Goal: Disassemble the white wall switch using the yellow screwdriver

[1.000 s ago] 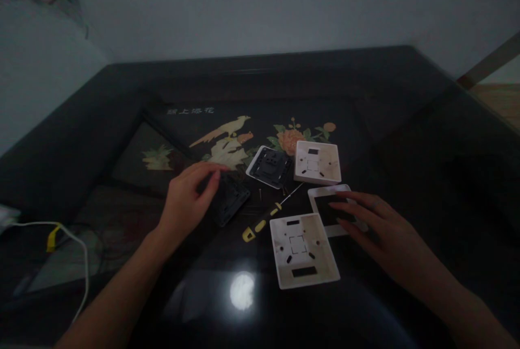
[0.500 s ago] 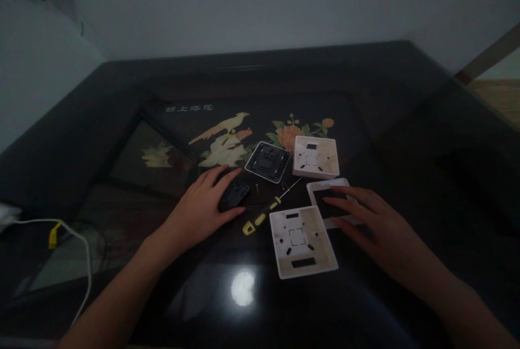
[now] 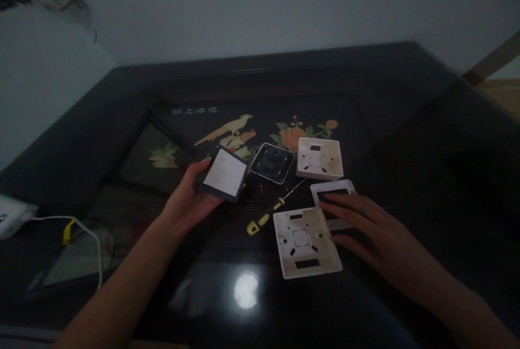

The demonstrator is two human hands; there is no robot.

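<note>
My left hand (image 3: 182,204) grips a square wall-switch module (image 3: 226,173) by its dark edges, with its white face tilted up towards me. On the right, my right hand (image 3: 376,227) lies over a white cover frame (image 3: 332,185), fingers stretched out and slightly apart; its thumb is close to the near mounting box (image 3: 327,254). This white box lies with its hollow side up, against the frame. Between my hands is a black-and-yellow screwdriver (image 3: 265,219), its shaft pointing away to the right. Small screws (image 3: 262,191) lie beside it.
Behind the screwdriver sit a second switch module (image 3: 272,163), black back up, and another white mounting box (image 3: 319,169). A white cable (image 3: 97,246) with a yellow tag (image 3: 67,232) runs at the left from a white plug block (image 3: 14,218). The dark glossy table (image 3: 390,89) meets a wall.
My left hand has lifted the switch module and turned it from its black back to its white face. My right hand stays over the cover frame, its fingers shifted slightly. The view has shifted slightly.
</note>
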